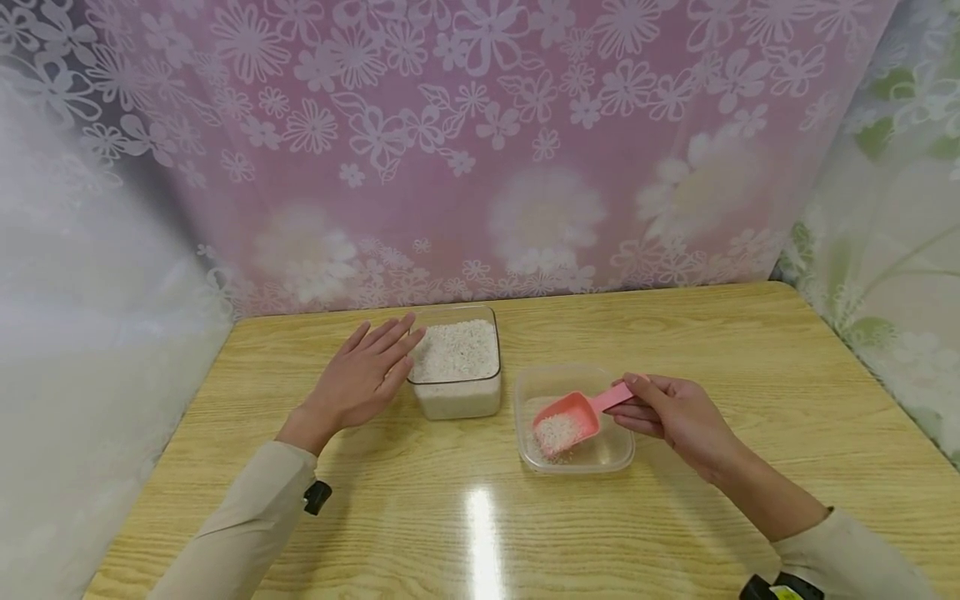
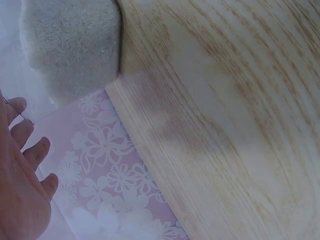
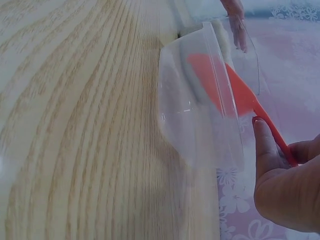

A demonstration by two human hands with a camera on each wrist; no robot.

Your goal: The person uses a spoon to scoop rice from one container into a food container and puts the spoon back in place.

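Fingers of the right hand (image 1: 678,417): curled, pinching with the thumb the end of a handle.

Scoop (image 1: 585,411): one, pink, held in that grip. Its bowl lies within the mouth of the plastic container, tilted down toward the left; its handle slopes up past the container's right side.

Rice in the scoop (image 1: 558,432): one small heap of white grains, toward the lip. Further grains show below the lip, in the plastic container.

Plastic container (image 1: 624,450): one, clear, rounded corners, upright, nearest to the right hand.

Fingers of the left hand (image 1: 363,375): nearly straight, slightly spread, gripping nothing, at the left rim of the glass container. Contact with the rim: cannot be told.

Glass container (image 1: 459,406): one, squarish, transparent, dark-edged rim, upright, to the left of the plastic container and farther from the person; the two stand apart.

Rice in the glass container (image 1: 457,350): white, filling a large part, surface higher toward the back.

Sleeves (image 1: 247,508): two, pale beige, each with a black band (image 1: 317,497) near the wrist.

Table (image 1: 390,517): one, yellowish wood grain, bright streak of reflected light at the near middle.

Curtain (image 1: 420,200): pink, white floral pattern, behind the table.
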